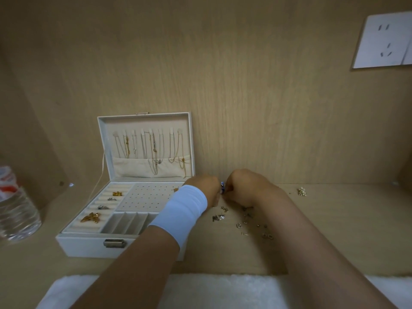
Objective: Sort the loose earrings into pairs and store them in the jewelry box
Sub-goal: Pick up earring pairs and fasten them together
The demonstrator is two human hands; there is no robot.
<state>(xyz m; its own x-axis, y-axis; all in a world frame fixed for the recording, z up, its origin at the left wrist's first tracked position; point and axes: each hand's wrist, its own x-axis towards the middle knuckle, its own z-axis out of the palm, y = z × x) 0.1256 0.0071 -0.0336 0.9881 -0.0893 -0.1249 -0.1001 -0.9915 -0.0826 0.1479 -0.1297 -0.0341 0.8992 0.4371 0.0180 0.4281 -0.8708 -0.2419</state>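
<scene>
— Wood-grain desk (334, 230) w/ a matching back wall (245, 85). Where are we in the job?

— Pairing stage, we'd say. Our left hand (204, 186) and right hand (247, 186) meet by the desk's back edge, just right of the jewelry box (89, 244). Both have fingers curled tight, pinching at one small blue piece (222, 186) between them, prob. an earring. Which hand bears its weight, we can't tell.

— Box ready?

— Yes. Its lid (102, 139) stands upright, and the perforated earring panel (145, 197) lies at the box's back right. We see only 1 tiny gold bit on it, near its right edge, beside our wristband (185, 208).

— So, next move?

— We judge: find the blue piece's mate, carry both left over the panel, line each post up w/ a hole, press in. That needs a fine pinch, since the thing is tiny & could drop.

— Counts, pls.

— Loose earrings (239, 225) on the desk, beside and under our right forearm: approx. 9–10 bits, too small & blurred for an exact no. Plus 1 gold cluster (301, 191) lying apart, toward the back right.

— And in the box?

— 4 pieces on the ring rolls (107, 206) at left: 2 gold, 2 silver. 8 hook tabs in the lid w/ necklaces (153, 150); the chains overlap, so no sure chain count. Front slots (124, 221): at least 4, and our arm hides the rest.

— Anything else?

— 1 water bottle (15, 210) at the desk's left edge, 1 wall socket (383, 41) up right, 1 white fluffy cloth (211, 291) along the front edge.
</scene>
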